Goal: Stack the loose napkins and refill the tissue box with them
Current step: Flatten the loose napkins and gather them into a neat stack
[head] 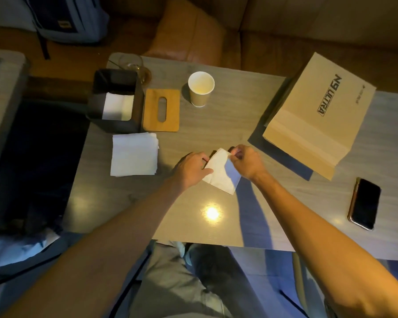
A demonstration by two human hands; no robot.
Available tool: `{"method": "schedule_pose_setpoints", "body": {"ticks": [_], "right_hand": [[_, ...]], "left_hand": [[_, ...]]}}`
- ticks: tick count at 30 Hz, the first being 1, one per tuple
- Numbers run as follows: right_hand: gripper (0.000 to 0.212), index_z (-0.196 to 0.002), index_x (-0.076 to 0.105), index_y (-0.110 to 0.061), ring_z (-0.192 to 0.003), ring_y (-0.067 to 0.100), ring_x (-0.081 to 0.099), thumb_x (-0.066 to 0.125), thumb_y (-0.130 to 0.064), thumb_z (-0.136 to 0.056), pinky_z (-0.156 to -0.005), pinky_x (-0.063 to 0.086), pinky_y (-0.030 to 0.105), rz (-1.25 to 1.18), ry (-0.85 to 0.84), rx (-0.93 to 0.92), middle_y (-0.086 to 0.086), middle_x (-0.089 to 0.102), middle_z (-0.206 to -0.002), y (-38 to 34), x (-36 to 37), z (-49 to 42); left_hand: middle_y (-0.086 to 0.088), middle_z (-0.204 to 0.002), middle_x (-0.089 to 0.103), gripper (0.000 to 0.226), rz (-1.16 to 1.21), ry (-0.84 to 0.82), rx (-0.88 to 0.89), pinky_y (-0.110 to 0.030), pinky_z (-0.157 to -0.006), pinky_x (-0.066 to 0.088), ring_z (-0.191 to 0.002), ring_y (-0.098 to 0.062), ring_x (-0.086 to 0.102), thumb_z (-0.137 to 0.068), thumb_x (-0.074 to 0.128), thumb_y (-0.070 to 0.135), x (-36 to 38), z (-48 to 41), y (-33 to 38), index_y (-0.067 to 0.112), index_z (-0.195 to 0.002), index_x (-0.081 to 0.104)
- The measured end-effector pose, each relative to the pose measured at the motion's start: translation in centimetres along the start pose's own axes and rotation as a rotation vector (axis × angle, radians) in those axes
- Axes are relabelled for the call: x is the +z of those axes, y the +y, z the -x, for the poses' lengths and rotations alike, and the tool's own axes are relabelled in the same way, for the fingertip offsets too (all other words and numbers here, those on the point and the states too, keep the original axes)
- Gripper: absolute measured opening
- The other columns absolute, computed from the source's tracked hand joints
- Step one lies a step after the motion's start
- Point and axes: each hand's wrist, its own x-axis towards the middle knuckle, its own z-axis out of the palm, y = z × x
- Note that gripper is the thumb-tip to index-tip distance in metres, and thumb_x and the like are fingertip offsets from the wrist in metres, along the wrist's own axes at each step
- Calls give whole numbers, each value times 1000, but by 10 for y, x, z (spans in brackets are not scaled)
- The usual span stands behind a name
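Wood-grain table: left hand and right hand pinch same napkin, right of box and nearer person. Stack lies just before box, leftward of hands; left hand nearer it.

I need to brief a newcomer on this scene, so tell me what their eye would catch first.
First, the two hands at the middle of the table: the left hand and right hand hold one white napkin between them. Left of them lies a napkin stack, and beyond it the open black tissue box, its wooden lid lying beside it. At far right sits a large brown box printed N9 ULTRA.
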Motion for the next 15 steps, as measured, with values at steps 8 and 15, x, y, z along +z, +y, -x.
{"method": "schedule_pose_setpoints", "body": {"ticks": [8, 15], "right_hand": [[11, -101, 58, -16, -95, 23, 62, 59, -25, -96, -81, 53, 39, -237, 26, -115, 3, 66, -99, -56, -13, -2], [13, -101, 52, -7, -80, 30, 61, 61, -13, -95, -66, 52, 32, -294, -45, -168, 16, 65, -94, -112, 20, 4]], "left_hand": [[4, -104, 71, 34, 578, 109, -136, -28, -73, 53, -93, -14, 66, -90, 65, 43, -54, 3, -19, 20, -114, 68], [-3, -119, 63, 27, 834, 312, -229, -31, -86, 51, -108, -19, 60, -97, 62, 28, -109, 24, -58, 14, -120, 60]]}}
